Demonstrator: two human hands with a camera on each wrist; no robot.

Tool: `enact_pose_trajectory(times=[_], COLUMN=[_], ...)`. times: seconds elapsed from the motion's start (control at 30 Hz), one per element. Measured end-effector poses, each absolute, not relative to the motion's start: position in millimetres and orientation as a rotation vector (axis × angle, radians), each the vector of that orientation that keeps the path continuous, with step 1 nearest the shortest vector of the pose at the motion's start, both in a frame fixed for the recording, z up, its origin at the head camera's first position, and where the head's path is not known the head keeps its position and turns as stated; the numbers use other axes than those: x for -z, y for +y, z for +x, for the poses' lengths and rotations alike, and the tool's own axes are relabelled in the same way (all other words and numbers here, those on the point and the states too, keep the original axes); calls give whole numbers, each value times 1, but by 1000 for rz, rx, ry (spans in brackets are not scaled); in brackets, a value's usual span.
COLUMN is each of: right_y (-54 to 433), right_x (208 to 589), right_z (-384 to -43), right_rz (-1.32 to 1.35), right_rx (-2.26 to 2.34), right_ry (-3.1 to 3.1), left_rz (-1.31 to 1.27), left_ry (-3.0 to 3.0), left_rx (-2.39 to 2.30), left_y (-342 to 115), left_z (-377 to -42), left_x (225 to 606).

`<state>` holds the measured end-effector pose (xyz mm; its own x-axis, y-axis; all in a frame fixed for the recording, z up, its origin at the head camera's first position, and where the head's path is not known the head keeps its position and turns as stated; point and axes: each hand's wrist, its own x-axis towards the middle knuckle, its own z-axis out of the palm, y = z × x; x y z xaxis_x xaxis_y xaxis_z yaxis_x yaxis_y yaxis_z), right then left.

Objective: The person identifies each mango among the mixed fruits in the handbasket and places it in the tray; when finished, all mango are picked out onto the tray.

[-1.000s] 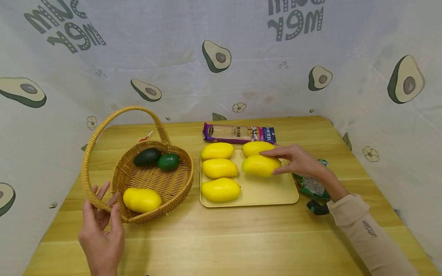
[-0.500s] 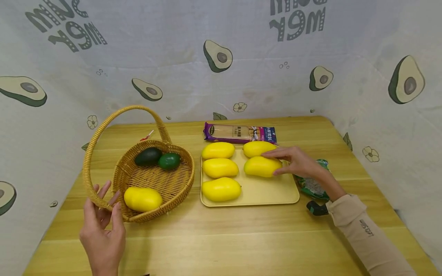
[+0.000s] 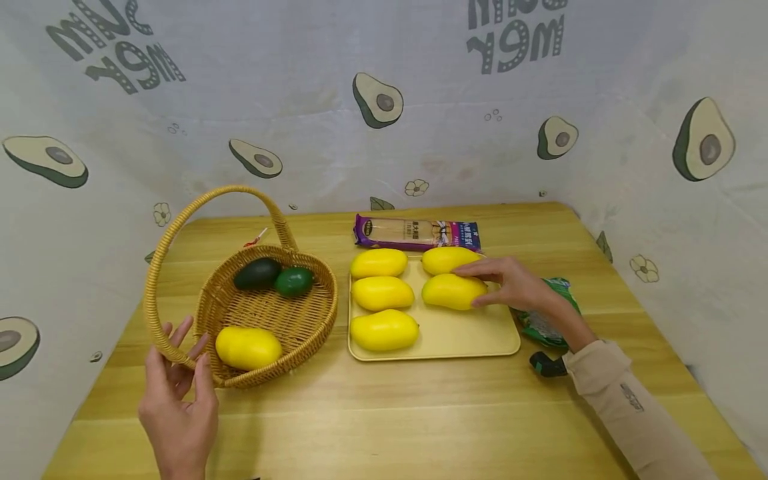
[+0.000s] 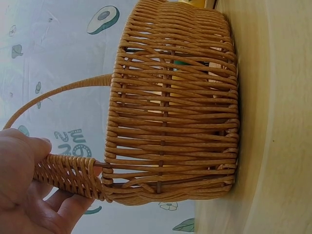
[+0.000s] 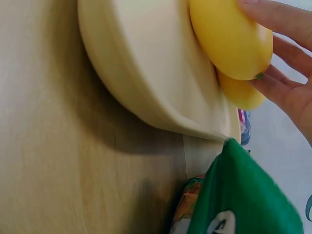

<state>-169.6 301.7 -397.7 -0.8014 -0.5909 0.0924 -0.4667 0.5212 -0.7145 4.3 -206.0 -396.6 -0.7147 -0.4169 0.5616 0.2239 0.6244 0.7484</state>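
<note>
In the head view my left hand [image 3: 180, 407] grips the handle of a wicker basket [image 3: 318, 337] near its base; the left wrist view shows thumb and fingers around the woven handle [image 4: 68, 175]. Inside the basket lie a dark avocado [image 3: 257, 274], a green fruit [image 3: 294, 282] and a yellow mango [image 3: 248, 347]. My right hand [image 3: 516, 287] holds a yellow mango [image 3: 453, 291] between thumb and fingers on the cream tray [image 3: 462, 340]. Behind it is another mango [image 3: 449, 259], and three more mangoes [image 3: 384, 330] line the tray's left side.
A purple pasta packet [image 3: 414, 232] lies behind the tray. Right of the tray, partly under my right forearm, is a green bag [image 3: 543, 323]. A small red-and-white item [image 3: 256, 237] lies behind the basket. Printed cloth [image 3: 300, 100] walls in the table.
The mango in my right hand has settled slightly lower on the tray, the hand moving with it. My left hand stays on the basket handle.
</note>
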Motion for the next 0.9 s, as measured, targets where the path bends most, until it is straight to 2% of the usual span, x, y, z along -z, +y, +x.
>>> enact_pose_trajectory(times=[0.9], right_y=[314], right_x=[395], right_z=[-166], right_rz=[-850], right_rx=[1248], right_ry=[2556], left_rz=[136], left_ry=[-2099], left_rx=[1094], left_y=[-207], left_z=[4], left_x=[397])
